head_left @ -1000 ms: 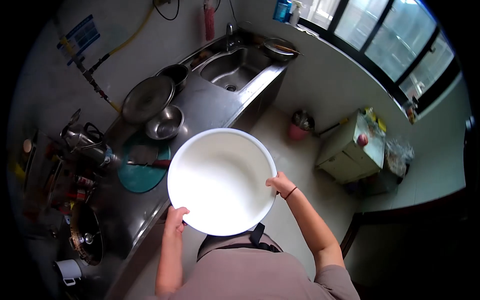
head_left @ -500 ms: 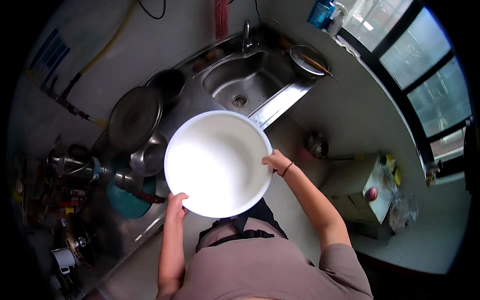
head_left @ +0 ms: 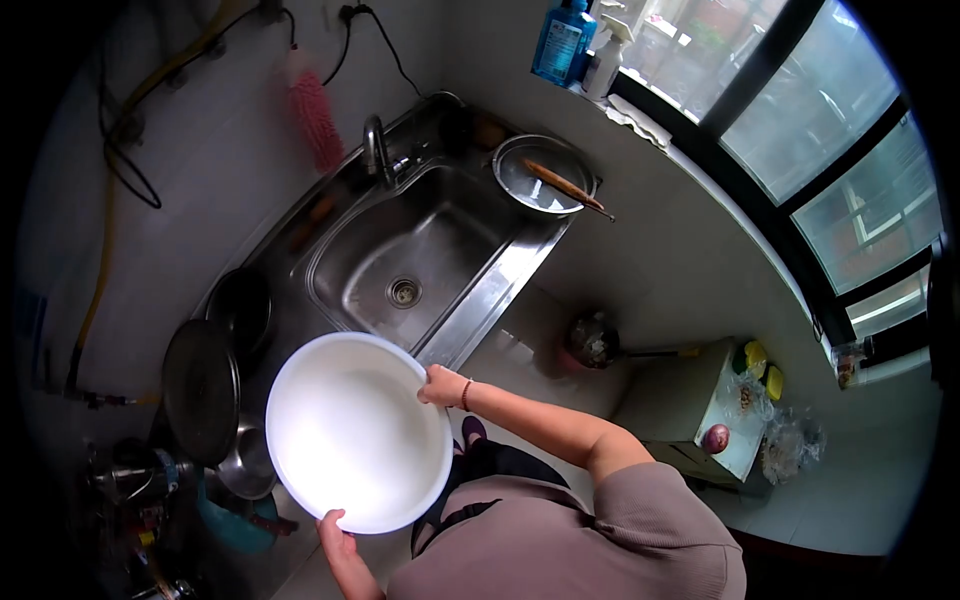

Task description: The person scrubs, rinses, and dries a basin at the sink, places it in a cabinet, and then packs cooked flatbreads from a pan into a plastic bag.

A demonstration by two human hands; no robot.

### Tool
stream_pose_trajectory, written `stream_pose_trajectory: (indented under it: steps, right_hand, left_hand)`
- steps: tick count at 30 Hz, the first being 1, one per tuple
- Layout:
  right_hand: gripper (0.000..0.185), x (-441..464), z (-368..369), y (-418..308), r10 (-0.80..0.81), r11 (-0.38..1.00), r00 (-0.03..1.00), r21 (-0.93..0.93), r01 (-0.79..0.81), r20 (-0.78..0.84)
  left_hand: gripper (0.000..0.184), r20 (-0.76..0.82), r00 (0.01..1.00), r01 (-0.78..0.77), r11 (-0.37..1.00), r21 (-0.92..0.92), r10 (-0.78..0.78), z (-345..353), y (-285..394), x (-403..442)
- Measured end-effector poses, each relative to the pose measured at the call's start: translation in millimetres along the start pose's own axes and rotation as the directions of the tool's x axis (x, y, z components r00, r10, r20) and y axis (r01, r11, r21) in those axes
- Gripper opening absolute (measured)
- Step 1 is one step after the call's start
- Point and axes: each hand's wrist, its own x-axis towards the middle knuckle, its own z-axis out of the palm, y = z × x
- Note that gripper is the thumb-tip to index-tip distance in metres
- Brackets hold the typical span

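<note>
A large white basin (head_left: 360, 430) is held out in front of my body, its open side facing up, with nothing visible inside. My left hand (head_left: 336, 530) grips its near rim at the bottom, thumb over the edge. On the upper right rim my right hand (head_left: 445, 387) is closed, a thin band round the wrist. Just beyond the basin lies the steel sink (head_left: 430, 240), with its drain showing and the faucet (head_left: 376, 150) at its back edge. The basin overlaps the counter's front edge in view.
Left of the basin are a dark round lid (head_left: 201, 392), a steel bowl (head_left: 247, 465) and a teal board (head_left: 230, 520). A lidded pan (head_left: 545, 175) sits beyond the sink. A bin (head_left: 590, 342) and a cabinet (head_left: 735, 425) with an onion stand at right.
The view has turned and come closer to the sink. The basin, still in both hands, now appears lower and further left, nearer the sink's front left side.
</note>
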Motion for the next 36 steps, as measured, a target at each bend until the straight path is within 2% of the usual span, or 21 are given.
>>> stream_pose_trajectory:
  steps: [3, 9, 13, 15, 16, 17, 18, 19, 20, 21, 22, 23, 24, 25, 27, 28, 29, 31, 34, 35, 36]
  right_hand:
    - [0.029, 5.2, -6.2, -8.9, -0.021, 0.991, 0.998, -0.131, 0.029, 0.063]
    - [0.03, 19.8, -8.3, -3.1, 0.006, 0.994, 0.995, -0.113, 0.006, 0.104]
    - [0.059, 13.2, -51.2, -11.6, 0.028, 0.995, 0.91, 0.08, -0.067, 0.413]
    - [0.064, 6.9, -103.3, -19.5, -0.018, 0.99, 0.928, 0.137, -0.036, 0.372]
    - [0.068, 0.8, -151.4, -32.8, -0.118, 0.992, 0.955, -0.01, 0.126, 0.274]
    - [0.065, 23.0, -181.9, -3.6, -0.421, 0.878, 0.907, -0.253, 0.405, -0.006]
    - [0.057, 8.6, -241.2, -25.1, -0.517, 0.843, 0.84, -0.269, 0.466, -0.164]
    - [0.046, 21.5, -292.9, -15.7, -0.724, 0.68, 0.588, -0.52, 0.517, -0.361]
    - [0.043, 15.5, -351.4, -26.6, -0.242, 0.969, 0.875, -0.15, 0.196, -0.419]
    - [0.039, 12.3, -395.7, -27.6, -0.509, 0.858, 0.571, -0.329, 0.394, -0.643]
    - [0.038, 27.9, -452.9, -13.1, -0.726, 0.688, 0.29, -0.67, 0.281, -0.624]
    - [0.037, 33.1, -508.0, 0.4, -0.801, 0.594, 0.16, -0.8, 0.087, -0.577]
    - [0.03, 5.3, -526.9, -30.3, -0.564, 0.793, 0.307, -0.607, -0.059, -0.767]
    - [0.024, 33.9, -585.1, 23.1, -0.845, 0.515, -0.04, -0.792, -0.329, -0.533]
    - [0.033, 19.9, -642.4, 33.9, -0.673, 0.525, 0.248, -0.686, -0.504, -0.697]
    - [0.032, 22.9, -669.5, 55.3, -0.521, 0.637, 0.275, -0.583, -0.505, -0.808]
    - [0.03, 22.1, -695.6, 71.1, -0.423, 0.739, 0.377, -0.555, -0.383, -0.824]
    - [0.036, 14.0, -684.7, 46.5, -0.37, 0.75, 0.344, -0.496, -0.439, -0.863]
    - [0.049, 23.4, -736.7, 66.3, -0.387, 0.732, 0.335, -0.507, -0.456, -0.859]
    - [0.052, 33.6, -738.0, 69.0, -0.527, 0.733, 0.19, -0.556, -0.392, -0.828]
    - [0.046, 31.0, -724.5, 52.0, -0.649, 0.664, 0.183, -0.668, -0.338, -0.738]
  left_hand:
    - [0.061, -0.076, 0.997, -0.022, 1.0, 0.007, 0.023, 6.2, -0.1, 4.5]
    - [0.063, -0.085, 0.995, -0.046, 0.999, -0.019, 0.044, 7.4, -8.9, 5.1]
    - [0.063, -0.171, 0.985, -0.025, 0.999, 0.045, 0.033, 28.4, -14.6, -8.9]
    - [0.061, -0.192, 0.981, -0.005, 0.999, 0.052, 0.015, 31.1, -23.7, -8.9]
    - [0.06, -0.202, 0.979, 0.0, 0.999, 0.05, 0.01, 35.9, -25.9, -8.1]
    - [0.059, -0.213, 0.977, 0.005, 0.999, 0.048, 0.005, 37.8, -28.2, -9.9]
    - [0.059, -0.222, 0.975, 0.009, 0.999, 0.044, 0.001, 38.6, -29.1, -10.3]
    - [0.058, -0.225, 0.974, 0.009, 0.999, 0.041, 0.001, 39.4, -30.0, -10.4]
    - [0.057, -0.228, 0.974, 0.005, 1.0, 0.031, 0.002, 38.3, -31.1, -12.0]
    - [0.057, -0.225, 0.974, -0.001, 1.0, 0.016, 0.004, 34.8, -33.1, -12.1]
    - [0.056, -0.223, 0.975, -0.007, 1.0, -0.015, 0.003, 30.4, -36.2, -9.9]
    - [0.056, -0.209, 0.978, -0.014, 0.998, -0.059, 0.001, 25.2, -39.8, -6.4]
    - [0.057, -0.202, 0.979, -0.009, 0.99, -0.142, -0.02, 12.3, -48.0, 2.9]
    - [0.058, -0.195, 0.98, -0.003, 0.975, -0.224, -0.042, 2.6, -54.3, 10.0]
    - [0.056, -0.169, 0.985, -0.084, 0.971, -0.226, 0.046, -5.3, -66.0, 19.1]
    - [0.056, -0.214, 0.974, -0.123, 0.963, -0.239, 0.071, 4.0, -65.0, 16.0]
    - [0.054, -0.257, 0.958, -0.189, 0.95, -0.247, 0.124, 13.4, -65.3, 13.8]
    - [0.051, -0.376, 0.906, -0.302, 0.922, -0.244, 0.197, 15.7, -72.0, 12.7]
    - [0.05, -0.529, 0.831, -0.326, 0.922, -0.21, 0.173, 22.7, -74.9, 11.8]
    - [0.051, -0.571, 0.801, -0.326, 0.93, -0.167, 0.179, 31.5, -72.6, 9.8]
    - [0.051, -0.605, 0.775, -0.32, 0.939, -0.128, 0.182, 39.0, -70.3, 6.1]
